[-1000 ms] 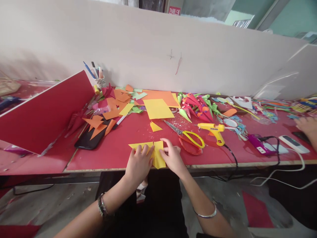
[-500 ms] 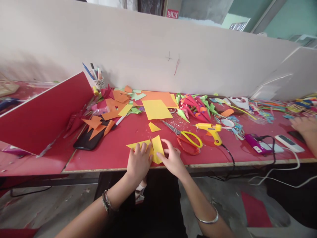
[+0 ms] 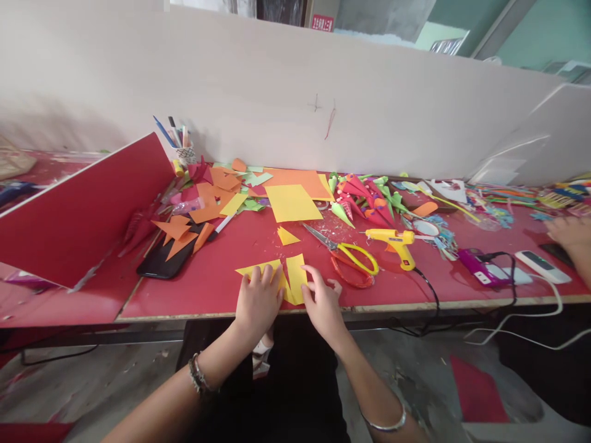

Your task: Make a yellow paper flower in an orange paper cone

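Note:
Under my left hand lies a yellow triangular piece of thin felt-like sheet at the table's front edge. That hand rests flat on it, fingers outstretched. Beside it, a second, narrower yellow piece stands with a slim gap between the two; whether they join lower down I cannot make out. My right hand is at this piece's right edge, fingertip and thumb apart and touching or nearly touching it. A small yellow scrap and scissors with yellow and red handles lie just beyond.
A yellow glue gun with a black cord lies right of the scissors. Behind are a yellow sheet, orange scraps and small coloured cones. A black phone and red board are left. Another person's hand rests far right.
My right hand has shifted slightly right, with its thumb off the narrow piece's face. That piece has turned a little, and the gap beside it shows more. My left hand has stayed put.

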The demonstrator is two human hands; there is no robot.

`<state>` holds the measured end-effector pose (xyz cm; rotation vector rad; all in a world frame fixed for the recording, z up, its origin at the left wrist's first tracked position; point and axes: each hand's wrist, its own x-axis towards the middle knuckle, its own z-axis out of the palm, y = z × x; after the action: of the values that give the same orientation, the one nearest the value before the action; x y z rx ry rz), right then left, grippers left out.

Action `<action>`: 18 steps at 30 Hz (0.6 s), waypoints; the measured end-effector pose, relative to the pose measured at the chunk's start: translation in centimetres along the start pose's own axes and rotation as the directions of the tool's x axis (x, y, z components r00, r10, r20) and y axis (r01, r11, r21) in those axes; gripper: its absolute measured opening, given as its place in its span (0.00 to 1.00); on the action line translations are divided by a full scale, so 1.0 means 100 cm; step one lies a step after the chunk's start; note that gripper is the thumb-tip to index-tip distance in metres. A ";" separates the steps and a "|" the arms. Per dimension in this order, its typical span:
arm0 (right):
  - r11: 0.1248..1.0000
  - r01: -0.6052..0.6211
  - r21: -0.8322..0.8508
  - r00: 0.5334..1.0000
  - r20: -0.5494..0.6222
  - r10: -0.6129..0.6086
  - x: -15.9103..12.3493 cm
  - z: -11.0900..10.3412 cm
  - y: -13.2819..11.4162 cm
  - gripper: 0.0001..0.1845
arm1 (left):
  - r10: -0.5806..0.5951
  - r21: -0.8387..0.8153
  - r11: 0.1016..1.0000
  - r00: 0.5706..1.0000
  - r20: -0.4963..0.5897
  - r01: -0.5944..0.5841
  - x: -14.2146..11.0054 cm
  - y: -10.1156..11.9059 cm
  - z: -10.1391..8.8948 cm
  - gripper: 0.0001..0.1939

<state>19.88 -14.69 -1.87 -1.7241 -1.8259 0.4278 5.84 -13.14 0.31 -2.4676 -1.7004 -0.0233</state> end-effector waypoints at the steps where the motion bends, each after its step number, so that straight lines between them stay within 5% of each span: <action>1: 1.000 -0.007 -0.008 1.000 -0.011 0.007 -0.001 -0.001 0.002 0.19 | -0.002 0.003 1.000 1.000 0.003 0.002 0.000 0.000 0.000 0.23; 7: 0.982 -0.116 0.147 0.982 -0.134 0.136 -0.003 -0.013 0.024 0.16 | -0.002 -0.012 1.000 1.000 0.002 0.002 0.001 0.001 0.001 0.23; 13: 0.855 -0.012 0.518 0.986 -0.138 0.098 0.003 -0.012 0.007 0.19 | 0.118 -0.235 0.964 0.992 -0.046 -0.126 0.014 -0.014 -0.003 0.20; 15: 0.823 0.006 0.567 0.989 -0.127 0.081 0.007 -0.008 -0.007 0.22 | 0.214 -0.513 0.834 0.976 -0.041 -0.204 0.019 -0.021 -0.008 0.18; 18: 0.812 0.027 0.583 0.987 -0.145 0.071 0.012 -0.001 -0.024 0.26 | 0.250 -0.888 0.441 0.968 -0.014 -0.127 0.023 -0.029 -0.011 0.21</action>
<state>18.10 -13.75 -0.10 -1.3014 -1.3610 0.7487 4.09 -10.12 1.92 -3.4296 -1.6720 -1.0428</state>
